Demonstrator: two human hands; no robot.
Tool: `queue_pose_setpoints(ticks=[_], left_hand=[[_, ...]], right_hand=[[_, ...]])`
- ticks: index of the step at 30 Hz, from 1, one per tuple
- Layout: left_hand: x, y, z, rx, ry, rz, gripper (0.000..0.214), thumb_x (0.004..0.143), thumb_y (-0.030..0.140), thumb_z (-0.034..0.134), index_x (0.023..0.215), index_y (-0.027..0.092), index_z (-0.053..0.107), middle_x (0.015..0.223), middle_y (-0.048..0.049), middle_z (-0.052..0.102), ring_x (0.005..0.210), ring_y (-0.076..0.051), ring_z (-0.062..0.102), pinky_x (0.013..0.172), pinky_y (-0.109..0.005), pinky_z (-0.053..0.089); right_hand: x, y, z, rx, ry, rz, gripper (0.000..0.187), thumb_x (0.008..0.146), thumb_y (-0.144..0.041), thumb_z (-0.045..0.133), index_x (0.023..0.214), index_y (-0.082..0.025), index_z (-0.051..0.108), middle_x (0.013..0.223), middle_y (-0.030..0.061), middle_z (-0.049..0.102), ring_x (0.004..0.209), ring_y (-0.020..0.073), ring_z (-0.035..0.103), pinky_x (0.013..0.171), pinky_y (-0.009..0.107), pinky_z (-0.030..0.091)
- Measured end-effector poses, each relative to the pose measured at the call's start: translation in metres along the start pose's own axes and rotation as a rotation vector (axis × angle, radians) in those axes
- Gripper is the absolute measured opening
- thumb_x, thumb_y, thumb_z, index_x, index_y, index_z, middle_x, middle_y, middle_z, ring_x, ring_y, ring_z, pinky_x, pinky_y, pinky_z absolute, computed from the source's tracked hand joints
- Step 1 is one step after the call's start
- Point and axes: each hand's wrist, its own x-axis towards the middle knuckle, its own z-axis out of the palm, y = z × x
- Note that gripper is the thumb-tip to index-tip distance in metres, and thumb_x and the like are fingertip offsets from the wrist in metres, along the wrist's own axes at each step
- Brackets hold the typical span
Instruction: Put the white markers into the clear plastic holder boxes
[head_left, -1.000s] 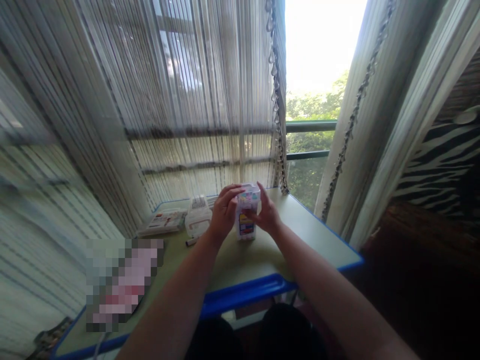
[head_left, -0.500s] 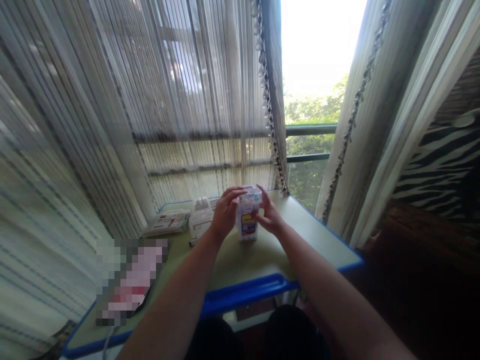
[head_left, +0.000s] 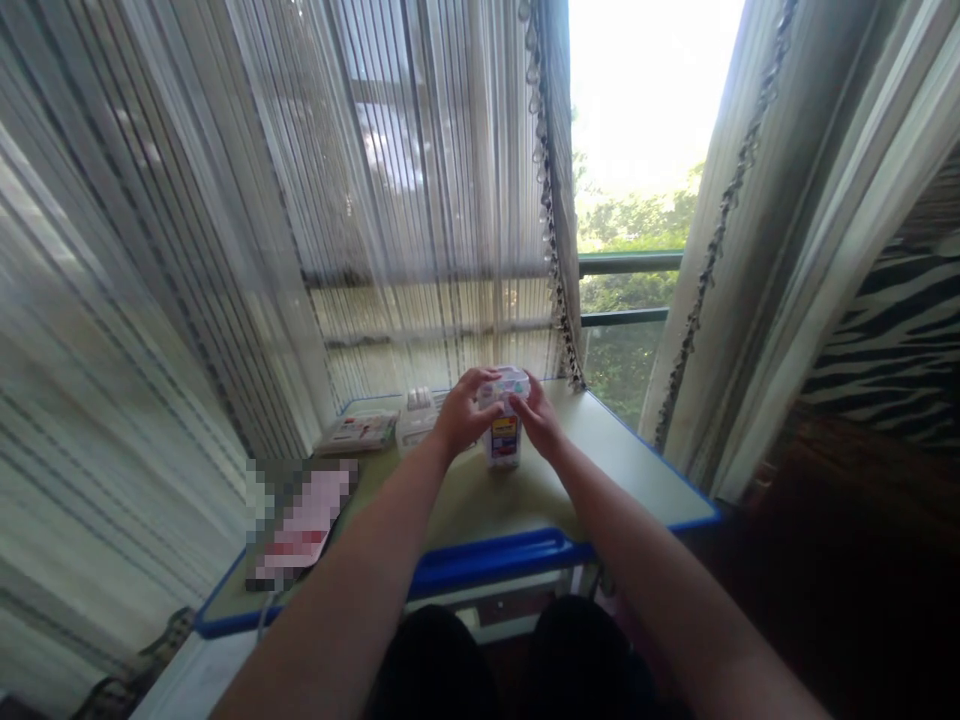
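A small clear plastic container [head_left: 504, 432] with a colourful label and bright bits inside stands upright on the green desk [head_left: 615, 460]. My left hand [head_left: 461, 415] curls round its left side, fingers over the lid. My right hand [head_left: 538, 420] presses against its right side with the fingers closed on it. Both forearms reach forward from the bottom of the view.
The desk has a blue front edge [head_left: 487, 560]. A flat packet [head_left: 358, 432] and a white box [head_left: 417, 412] lie at the back left. A blurred flat object [head_left: 300, 520] lies near the left corner. Striped curtains [head_left: 225, 220] hang behind, an open window [head_left: 637, 200] beyond.
The view has shifted, so the desk looks a little farther away. Both hands stay on the container, with my left fingers now more over its lid.
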Motion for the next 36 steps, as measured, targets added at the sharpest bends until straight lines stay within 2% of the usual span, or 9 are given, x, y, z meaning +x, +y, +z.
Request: queue_pose_setpoints(ticks=[4,7,15,20,23,27,32,36], left_hand=[[0.003,0.000,0.008,0.053,0.094,0.024,0.017,0.081,0.026,0.064,0.097,0.019,0.062,0.113,-0.0094,0.066,0.109,-0.022,0.063,0.097,-0.039,0.051],[0.005,0.000,0.013,0.041,0.110,0.040,0.014,0.082,0.025,0.063,0.094,0.019,0.061,0.111,-0.0095,0.067,0.107,-0.021,0.064,0.097,-0.038,0.051],[0.006,-0.002,0.015,-0.001,0.115,0.027,0.012,0.084,0.025,0.063,0.094,0.019,0.062,0.112,-0.0098,0.066,0.110,-0.022,0.064,0.094,-0.039,0.052],[0.013,-0.003,0.019,0.056,0.101,0.036,0.012,0.084,0.026,0.062,0.095,0.020,0.061,0.113,-0.0091,0.066,0.110,-0.021,0.063,0.097,-0.039,0.051],[0.022,-0.006,0.018,0.113,0.076,0.022,0.011,0.082,0.025,0.063,0.090,0.020,0.059,0.107,-0.0073,0.066,0.106,-0.021,0.064,0.096,-0.040,0.051],[0.036,-0.012,0.022,0.165,0.048,-0.003,0.011,0.080,0.026,0.063,0.085,0.020,0.057,0.098,-0.0050,0.065,0.097,-0.020,0.065,0.091,-0.038,0.053],[0.054,-0.026,0.031,0.175,0.007,-0.018,0.011,0.081,0.027,0.063,0.087,0.021,0.056,0.101,-0.0055,0.063,0.100,-0.020,0.064,0.092,-0.037,0.052],[0.071,-0.038,0.034,0.223,-0.110,-0.067,0.013,0.084,0.030,0.062,0.091,0.021,0.057,0.107,-0.0083,0.064,0.095,-0.021,0.066,0.087,-0.038,0.054]], right_hand=[[0.000,-0.005,0.002,-0.002,0.074,0.021,0.070,0.071,-0.065,0.072,0.123,-0.021,0.053,0.103,0.0065,0.070,0.095,0.0235,0.069,0.081,0.036,0.057],[0.000,-0.008,0.001,-0.031,0.094,0.029,0.067,0.071,-0.065,0.070,0.119,-0.021,0.054,0.100,0.0053,0.069,0.091,0.0223,0.069,0.079,0.035,0.057],[0.001,-0.011,0.000,-0.116,0.115,-0.015,0.063,0.074,-0.064,0.067,0.117,-0.020,0.056,0.101,0.0067,0.070,0.092,0.0222,0.068,0.078,0.034,0.056],[0.002,-0.012,-0.001,-0.116,0.117,-0.027,0.058,0.078,-0.063,0.064,0.117,-0.019,0.058,0.098,0.0056,0.071,0.088,0.0203,0.068,0.078,0.032,0.055],[0.002,-0.010,-0.003,-0.188,0.112,-0.015,0.056,0.082,-0.062,0.060,0.120,-0.019,0.059,0.096,0.0052,0.073,0.086,0.0203,0.069,0.077,0.031,0.054],[0.007,-0.001,-0.007,-0.288,0.141,0.007,0.058,0.087,-0.064,0.052,0.124,-0.020,0.060,0.096,0.0058,0.074,0.087,0.0225,0.069,0.077,0.032,0.053],[0.015,0.027,-0.013,-0.190,0.218,0.005,0.063,0.090,-0.069,0.043,0.130,-0.022,0.058,0.115,0.0074,0.072,0.104,0.0241,0.068,0.086,0.034,0.054],[0.022,0.043,-0.029,-0.303,0.164,0.114,0.058,0.095,-0.064,0.037,0.125,-0.021,0.063,0.110,0.0066,0.074,0.102,0.0227,0.069,0.088,0.033,0.054]])
